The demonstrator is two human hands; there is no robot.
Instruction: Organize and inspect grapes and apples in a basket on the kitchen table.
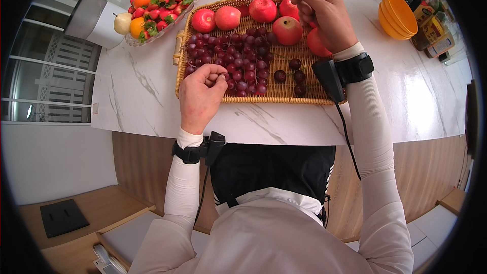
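My left hand (201,93) is at the near left edge of a wicker tray (243,100), with thumb and forefinger pinched on a red grape (226,76) beside the bunch. Whether that grape is still attached to the bunch cannot be seen. Red grapes (237,62) fill the tray's left half. My right hand (323,15) is raised above the tray's far right corner, fingers curled in; nothing shows in them, though the palm is hidden. Below it lie red apples (287,30), one partly covered by the wrist. Several dark cherries (299,76) lie in the tray's right part.
At the far left stands a glass fruit plate (142,42) with strawberries, oranges, a lemon and a pear (122,23), next to a white-and-grey box-shaped object (95,17). Stacked orange bowls (397,17) and seasoning bottles (437,40) stand at right on the marble-patterned table (262,121).
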